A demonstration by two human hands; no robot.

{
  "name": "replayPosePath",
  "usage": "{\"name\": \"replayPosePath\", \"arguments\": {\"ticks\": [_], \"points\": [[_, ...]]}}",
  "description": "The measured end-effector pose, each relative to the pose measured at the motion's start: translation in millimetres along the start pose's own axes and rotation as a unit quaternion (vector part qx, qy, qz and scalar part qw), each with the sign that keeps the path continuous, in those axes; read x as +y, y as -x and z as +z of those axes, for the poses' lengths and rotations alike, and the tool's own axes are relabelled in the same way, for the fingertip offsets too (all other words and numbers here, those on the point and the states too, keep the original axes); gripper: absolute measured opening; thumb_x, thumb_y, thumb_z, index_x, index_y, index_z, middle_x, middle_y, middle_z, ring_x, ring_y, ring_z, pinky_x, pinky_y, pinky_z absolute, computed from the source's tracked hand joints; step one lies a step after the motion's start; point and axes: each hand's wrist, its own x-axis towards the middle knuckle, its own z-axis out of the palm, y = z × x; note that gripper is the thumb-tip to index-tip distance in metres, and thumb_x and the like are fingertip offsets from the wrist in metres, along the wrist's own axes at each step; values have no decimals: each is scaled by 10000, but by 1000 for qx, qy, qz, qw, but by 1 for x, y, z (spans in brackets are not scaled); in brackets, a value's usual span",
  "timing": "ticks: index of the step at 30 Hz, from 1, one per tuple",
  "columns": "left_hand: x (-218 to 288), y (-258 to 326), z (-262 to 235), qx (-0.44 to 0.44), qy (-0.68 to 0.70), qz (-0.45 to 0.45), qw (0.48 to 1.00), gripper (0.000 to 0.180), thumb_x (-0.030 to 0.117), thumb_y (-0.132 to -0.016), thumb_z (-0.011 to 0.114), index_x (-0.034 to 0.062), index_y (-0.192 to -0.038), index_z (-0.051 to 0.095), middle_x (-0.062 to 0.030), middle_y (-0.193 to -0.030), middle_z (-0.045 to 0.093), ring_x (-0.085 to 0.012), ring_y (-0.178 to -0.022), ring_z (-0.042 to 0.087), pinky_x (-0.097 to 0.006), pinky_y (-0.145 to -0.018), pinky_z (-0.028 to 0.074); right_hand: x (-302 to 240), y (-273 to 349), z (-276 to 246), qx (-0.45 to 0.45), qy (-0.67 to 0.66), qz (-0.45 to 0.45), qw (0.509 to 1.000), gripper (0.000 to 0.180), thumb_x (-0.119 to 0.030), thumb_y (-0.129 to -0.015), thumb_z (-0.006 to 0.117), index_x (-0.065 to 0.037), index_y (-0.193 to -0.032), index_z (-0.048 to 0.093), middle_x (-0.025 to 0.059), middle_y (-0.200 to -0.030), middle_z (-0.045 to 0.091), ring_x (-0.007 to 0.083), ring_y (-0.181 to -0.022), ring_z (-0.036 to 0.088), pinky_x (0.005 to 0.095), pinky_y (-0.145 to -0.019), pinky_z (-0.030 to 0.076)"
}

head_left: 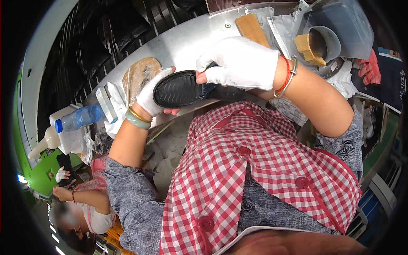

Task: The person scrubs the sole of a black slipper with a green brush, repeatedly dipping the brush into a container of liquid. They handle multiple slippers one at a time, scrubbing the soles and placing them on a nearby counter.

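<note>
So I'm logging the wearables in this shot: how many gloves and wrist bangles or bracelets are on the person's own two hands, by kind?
White gloves: 2, left hand and right hand
Bangles on left wrist: 2, green bangle, gold bangle
Bracelets on right wrist: 2, red bracelet, silver bracelet
Total: 6

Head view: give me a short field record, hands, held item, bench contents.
left hand: white-gloved left hand cups the toe end of the black shoe
right hand: white-gloved right hand grips the shoe from above
shoe: sole faces the camera, held over the metal bench edge
bench items: grey pot, tan brush block, blue-capped bottle
other: a co-worker's gloved hand, lower left
</note>
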Motion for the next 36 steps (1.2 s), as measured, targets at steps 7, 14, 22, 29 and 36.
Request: {"name": "replayPosePath", "arguments": {"ticks": [7, 14, 22, 29, 36], "points": [[-2, 1, -2, -73, -13, -36, 997, 522, 442, -917, 395, -40, -1014, 570, -171, -716, 629, -253, -404, 541, -275, -304, 382, 9, 42, -19, 35, -41, 51, 997, 234, -256, -825, 621, -39, -906, 654, 69, -749, 617, 164, -643, 586, 271, -589, 441], [-30, 5, 39, -26, -4, 130, 991, 621, 542, -879, 336, 1, -1082, 561, -171, -688, 616, -250, -498, 571, -262, -378, 390, 2, 64, -18, 268, -333, 116, 896, 266, -271, -871, 587, -48, -1005, 643, -26, -577, 561, 8, -484, 494, 144, -430, 292], [-40, -19, 75, -50, 60, 214, 974, 613, 588, -845, 366, 46, -1059, 555, -131, -848, 614, -257, -625, 579, -319, -483, 422, 4, 63, 49, 382, -62, -152, 909, 196, 14, -756, 630, 41, -950, 649, 70, -743, 642, 116, -580, 585, 212, -567, 456], [-45, -36, 62, -141, 36, 288, 947, 618, 512, -848, 483, 31, -1236, 475, -150, -1106, 589, -276, -832, 617, -389, -774, 499, -7, 83, 39, 490, -353, -7, 797, 158, -127, -891, 581, 13, -949, 628, 48, -834, 626, 67, -550, 548, 166, -493, 402], [-50, -32, 90, -134, -2, 361, 923, 581, 426, -854, 538, 47, -1279, 421, -109, -1178, 537, -279, -1007, 580, -407, -862, 476, 4, 92, 25, 618, -366, 26, 695, 211, -224, -915, 555, -36, -993, 611, 34, -796, 627, 74, -568, 583, 165, -476, 386]]}}
